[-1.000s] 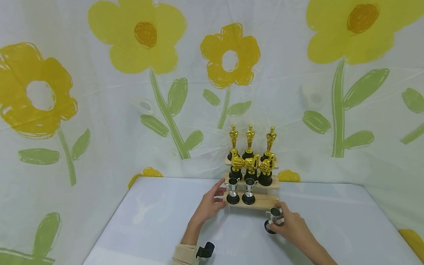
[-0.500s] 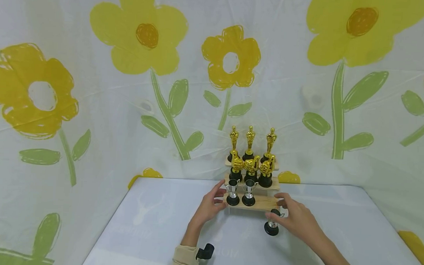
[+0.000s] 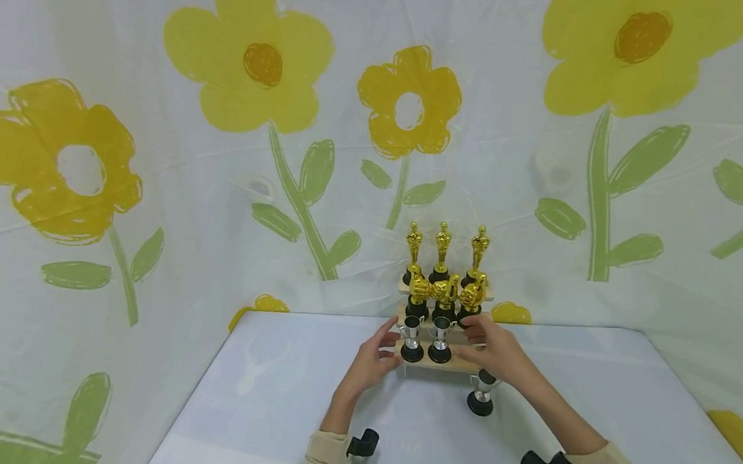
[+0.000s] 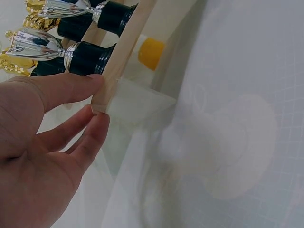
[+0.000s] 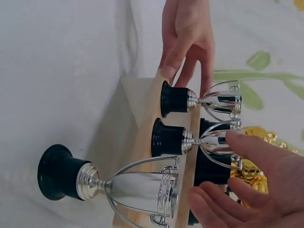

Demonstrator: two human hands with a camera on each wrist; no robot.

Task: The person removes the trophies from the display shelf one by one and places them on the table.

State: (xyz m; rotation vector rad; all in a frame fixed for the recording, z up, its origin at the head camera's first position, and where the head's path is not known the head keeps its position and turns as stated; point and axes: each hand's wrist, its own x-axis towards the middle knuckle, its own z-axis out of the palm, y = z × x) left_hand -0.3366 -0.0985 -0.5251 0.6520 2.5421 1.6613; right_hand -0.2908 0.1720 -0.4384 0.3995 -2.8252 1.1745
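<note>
A three-step wooden stand [image 3: 459,362] sits at the table's far edge. Gold statuettes [image 3: 442,247] line its top step, gold thumbs-up trophies [image 3: 446,292] the middle one, and two silver cups [image 3: 426,335] the lowest. A third silver cup [image 3: 481,395] [image 5: 118,187] stands upright on the table in front of the stand's right end. My left hand [image 3: 387,345] [image 4: 97,102] touches the left end of the lowest step [image 4: 116,78] with straight fingers. My right hand [image 3: 475,338] [image 5: 223,166] hovers at the stand's right side beside the second cup [image 5: 190,140], fingers loose and holding nothing.
The white table [image 3: 292,393] runs to edges at the left and right. A flower-print cloth backdrop [image 3: 256,187] hangs close behind the stand. Black wrist camera mounts [image 3: 362,442] sit on both forearms.
My right hand let go of the third silver cup, leaving it standing on the table, and moved up and left to the stand. The left hand stayed at the stand's left end.
</note>
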